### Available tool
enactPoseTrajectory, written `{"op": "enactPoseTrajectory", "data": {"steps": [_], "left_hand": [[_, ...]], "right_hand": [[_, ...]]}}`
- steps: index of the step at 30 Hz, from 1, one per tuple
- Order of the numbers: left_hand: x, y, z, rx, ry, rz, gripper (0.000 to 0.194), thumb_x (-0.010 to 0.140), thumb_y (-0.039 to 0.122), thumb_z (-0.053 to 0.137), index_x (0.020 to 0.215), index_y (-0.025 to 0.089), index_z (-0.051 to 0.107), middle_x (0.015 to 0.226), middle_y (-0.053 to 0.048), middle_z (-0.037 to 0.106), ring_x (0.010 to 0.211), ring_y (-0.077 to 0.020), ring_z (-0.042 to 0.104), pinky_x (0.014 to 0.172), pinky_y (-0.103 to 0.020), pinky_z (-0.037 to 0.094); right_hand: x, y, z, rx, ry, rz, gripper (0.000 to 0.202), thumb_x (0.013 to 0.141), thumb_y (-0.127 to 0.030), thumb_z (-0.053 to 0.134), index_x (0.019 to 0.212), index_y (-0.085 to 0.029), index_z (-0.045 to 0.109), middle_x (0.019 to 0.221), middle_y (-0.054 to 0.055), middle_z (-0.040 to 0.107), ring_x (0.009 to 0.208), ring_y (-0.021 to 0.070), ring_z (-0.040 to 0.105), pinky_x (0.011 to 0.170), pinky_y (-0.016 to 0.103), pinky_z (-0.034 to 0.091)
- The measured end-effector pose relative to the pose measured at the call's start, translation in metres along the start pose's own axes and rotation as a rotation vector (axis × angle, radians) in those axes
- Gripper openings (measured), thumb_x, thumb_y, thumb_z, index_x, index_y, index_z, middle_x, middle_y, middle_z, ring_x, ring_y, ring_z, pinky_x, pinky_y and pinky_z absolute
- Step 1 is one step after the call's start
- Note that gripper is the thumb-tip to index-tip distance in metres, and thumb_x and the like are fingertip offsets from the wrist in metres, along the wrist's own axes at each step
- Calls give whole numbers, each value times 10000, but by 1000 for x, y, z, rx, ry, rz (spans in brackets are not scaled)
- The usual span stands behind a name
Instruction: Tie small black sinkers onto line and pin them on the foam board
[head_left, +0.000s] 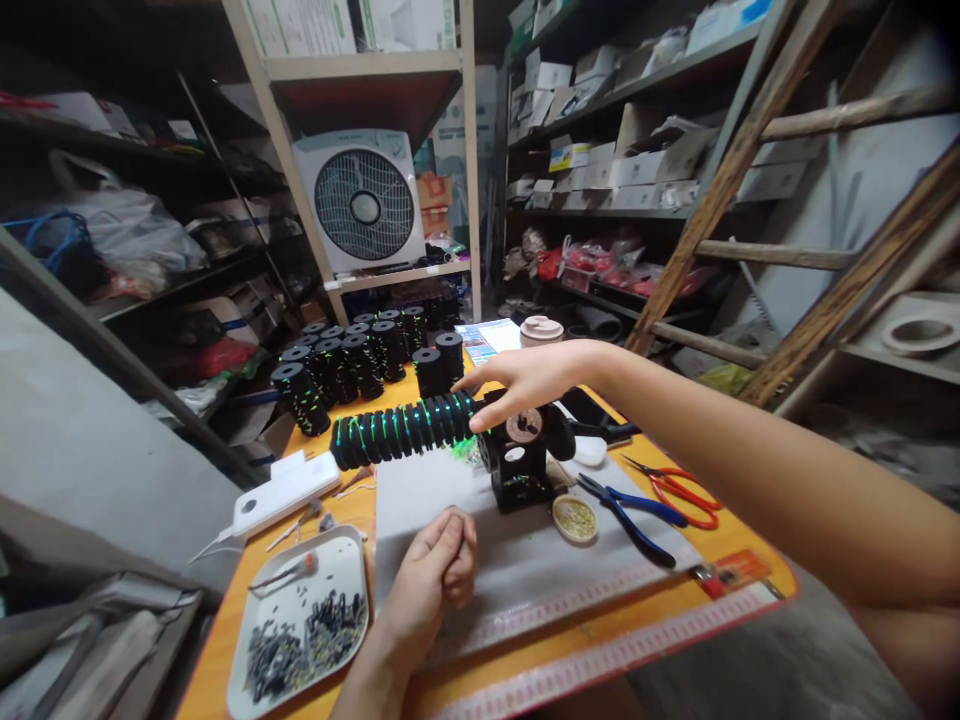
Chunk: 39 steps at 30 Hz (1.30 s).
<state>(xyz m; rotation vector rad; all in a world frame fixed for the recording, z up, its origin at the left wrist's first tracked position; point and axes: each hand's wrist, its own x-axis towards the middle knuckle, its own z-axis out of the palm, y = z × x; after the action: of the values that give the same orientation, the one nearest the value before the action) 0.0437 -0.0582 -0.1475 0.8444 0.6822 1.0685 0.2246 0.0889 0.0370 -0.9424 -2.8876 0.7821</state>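
A black machine (pixel 521 465) stands on a grey mat (pixel 465 540), and a long black ribbed roll (pixel 405 428) wound with green shiny strands sticks out to its left. My right hand (pixel 517 385) reaches over the machine's top, its fingers spread at the right end of the roll. Close to the mat in front, my left hand (pixel 442 560) is closed with the fingers curled in; whatever it may hold is hidden. A small round dish of yellowish bits (pixel 575 519) sits beside the machine's base.
White tray with dark small parts (pixel 354 640) at front left, power strip (pixel 285 495) behind it. Blue pliers (pixel 630 515), red scissors (pixel 686 495) and a ruler (pixel 600 650) lie right and front. Several black spools (pixel 360 360) stand behind; a fan (pixel 365 203) is on the shelf.
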Motion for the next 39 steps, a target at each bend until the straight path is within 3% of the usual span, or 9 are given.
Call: {"op": "enactPoseTrajectory", "data": {"steps": [3,10,15,20,26,31,39], "left_hand": [[0,-2,1,1,-4,-9,294,905,435,595,790,171,535,490,110,289,411,-53,164,390,-182,166],[2,-3,0,5,-13,-27,285,913,428,586,791,178,525,491,114,265,409,-53,151,382,-177,152],[1,-1,-1,-9,-18,-30,293,914,436,584,788,178,521,490,116,260,405,-50,147,380,-174,146],[1,-3,-3,-19,-22,-31,296,913,447,579,800,180,519,487,119,262,399,-49,141,378,-175,135],[0,-2,-4,-17,-24,-17,340,877,498,610,795,181,521,467,127,251,388,-52,130,375,-187,136],[-1,1,-4,-13,-16,1,344,882,495,605,798,172,522,469,122,265,400,-57,145,387,-200,132],[-5,-2,-6,-14,-23,-2,349,887,505,588,795,174,523,471,107,298,410,-67,162,401,-227,123]], "right_hand": [[5,7,0,55,-58,6,697,823,-657,590,1319,-168,608,1343,95,624,1233,298,571,1020,367,451],[29,24,-1,231,-182,-5,622,775,-626,664,1251,-226,651,1260,41,680,1158,270,628,978,344,494],[35,29,-1,300,-221,-25,545,784,-586,667,1175,-209,693,1199,43,706,1123,281,635,957,359,488],[34,25,-5,280,-252,2,580,777,-591,678,1186,-181,686,1176,58,711,1128,299,632,968,377,480],[39,21,-10,215,-242,73,629,748,-608,698,1279,-277,639,1351,39,623,1266,323,548,1030,407,474],[48,21,-9,161,-234,120,747,682,-612,739,1321,-247,610,1394,60,589,1308,347,508,1080,449,442],[54,16,-9,178,-278,129,590,680,-569,739,1212,-319,685,1266,27,685,1222,365,584,984,449,523]]}}
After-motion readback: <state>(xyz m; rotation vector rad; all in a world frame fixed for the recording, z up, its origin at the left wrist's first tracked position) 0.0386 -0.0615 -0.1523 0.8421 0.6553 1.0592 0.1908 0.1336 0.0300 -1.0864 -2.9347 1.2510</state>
